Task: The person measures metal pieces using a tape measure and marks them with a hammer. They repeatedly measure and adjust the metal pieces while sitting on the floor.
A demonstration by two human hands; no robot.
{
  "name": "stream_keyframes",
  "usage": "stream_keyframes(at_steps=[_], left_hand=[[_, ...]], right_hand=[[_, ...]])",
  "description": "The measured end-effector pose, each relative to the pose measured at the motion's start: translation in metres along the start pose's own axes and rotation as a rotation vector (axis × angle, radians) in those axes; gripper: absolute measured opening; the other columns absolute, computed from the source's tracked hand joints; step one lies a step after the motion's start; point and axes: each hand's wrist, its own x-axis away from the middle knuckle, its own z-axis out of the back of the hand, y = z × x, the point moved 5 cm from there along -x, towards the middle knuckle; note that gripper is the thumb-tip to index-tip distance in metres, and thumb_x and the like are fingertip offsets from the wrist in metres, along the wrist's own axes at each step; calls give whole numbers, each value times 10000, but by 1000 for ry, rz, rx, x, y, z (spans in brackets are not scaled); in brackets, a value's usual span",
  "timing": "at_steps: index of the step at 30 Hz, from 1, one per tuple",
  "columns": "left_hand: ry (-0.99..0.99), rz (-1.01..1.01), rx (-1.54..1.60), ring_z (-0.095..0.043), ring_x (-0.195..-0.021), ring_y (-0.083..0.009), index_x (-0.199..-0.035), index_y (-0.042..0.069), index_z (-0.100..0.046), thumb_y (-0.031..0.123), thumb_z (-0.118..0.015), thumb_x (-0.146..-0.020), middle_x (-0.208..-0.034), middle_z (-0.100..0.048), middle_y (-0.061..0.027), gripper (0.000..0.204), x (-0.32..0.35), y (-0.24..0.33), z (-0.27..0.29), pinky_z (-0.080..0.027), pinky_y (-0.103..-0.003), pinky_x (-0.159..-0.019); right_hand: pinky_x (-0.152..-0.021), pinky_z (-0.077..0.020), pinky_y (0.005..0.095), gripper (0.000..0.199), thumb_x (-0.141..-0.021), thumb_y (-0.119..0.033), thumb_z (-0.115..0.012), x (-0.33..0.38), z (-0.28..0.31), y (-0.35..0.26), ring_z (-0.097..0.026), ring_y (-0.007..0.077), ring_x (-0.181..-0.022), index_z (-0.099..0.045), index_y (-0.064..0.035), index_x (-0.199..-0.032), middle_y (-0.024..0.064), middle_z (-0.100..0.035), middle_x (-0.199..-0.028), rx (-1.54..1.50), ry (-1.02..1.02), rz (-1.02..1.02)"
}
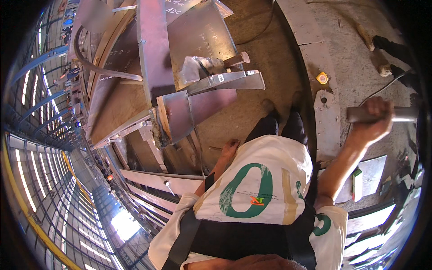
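My right hand (380, 114) is raised out to the right, fingers wrapped round a thick cylindrical tool. The tool (357, 114) is dark brown on its left part and grey toward the right; motion blur hides its exact kind. My left hand (231, 147) is low in front of my body, its fingers curled. A thin dark rod (215, 148) sticks out from it toward the left. Ahead and left of that hand stands a large welded steel assembly (155, 58), with a rough-edged plate end (175, 117) nearest to me.
A curved steel bar (256, 80) juts from the assembly. On the right a yellow tape measure (321, 78) lies by a long steel plate (327, 121). A green-and-white box (357, 184) rests on another plate. Another person's feet (384, 69) stand at the upper right.
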Motion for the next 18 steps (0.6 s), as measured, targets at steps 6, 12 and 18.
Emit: stream_keyframes(at_steps=[6, 12, 18], left_hand=[[-83, -73, -33, -663, -1007, -300, -1146, -35, -644, 368, -605, -933, -1076, -700, -205, 457, -5, 14, 2, -498, -379, -894], [-79, -89, -70, -656, -1036, -302, -1148, -39, -644, 378, -588, -931, -1097, -693, -212, 473, -10, 53, -4, -491, -385, -919], [-123, -53, -138, -652, -1033, -267, -1170, 23, -668, 391, -639, -898, -1110, -699, -172, 459, -12, 14, 1, -484, -357, -924]], right_hand=[[-387, -372, 259, 230, -883, -207, -632, 166, 25, 195, -412, 99, -447, -483, -102, -743, -11, -425, -603, 300, -242, -1100], [-368, -274, 206, 208, -898, -183, -632, 99, 93, 130, -376, 51, -451, -490, -124, -758, -44, -434, -642, 397, -168, -1107], [-441, -302, 189, 159, -944, -223, -617, -18, 120, -48, -375, 39, -523, -579, -76, -897, -50, -432, -688, 538, 128, -185]])
